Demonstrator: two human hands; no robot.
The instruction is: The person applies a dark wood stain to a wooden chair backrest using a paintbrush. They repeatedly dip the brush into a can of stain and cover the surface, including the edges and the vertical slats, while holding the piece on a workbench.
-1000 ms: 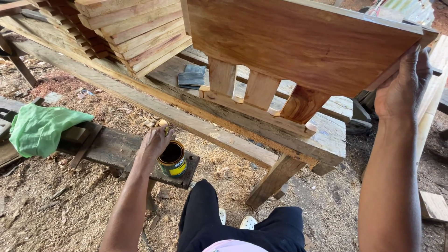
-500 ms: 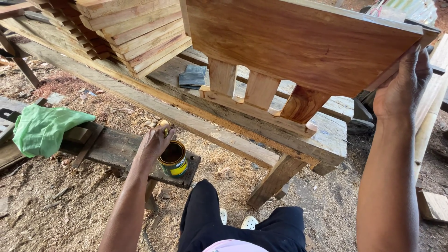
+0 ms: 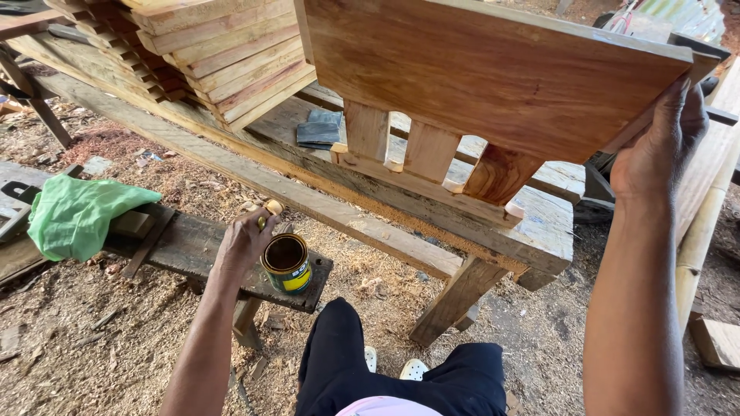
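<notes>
My right hand grips the right edge of a large reddish wooden furniture panel that stands tilted on a rough workbench. Three short slats join the panel to a lower rail. My left hand is shut on a brush handle with a pale wooden end, held right beside the rim of a small open tin of dark finish. The tin stands on the end of a low dark plank bench. My dark-trousered legs and white shoes show at the bottom.
A green plastic bag lies on the low bench at left. Stacked pale wooden panels fill the bench's back left. Folded grey sandpaper rests on the workbench. Sawdust covers the ground; a bamboo pole leans at right.
My left hand has shifted slightly up and left of the tin, the brush handle now clearer above the rim. The right hand keeps its hold on the panel.
</notes>
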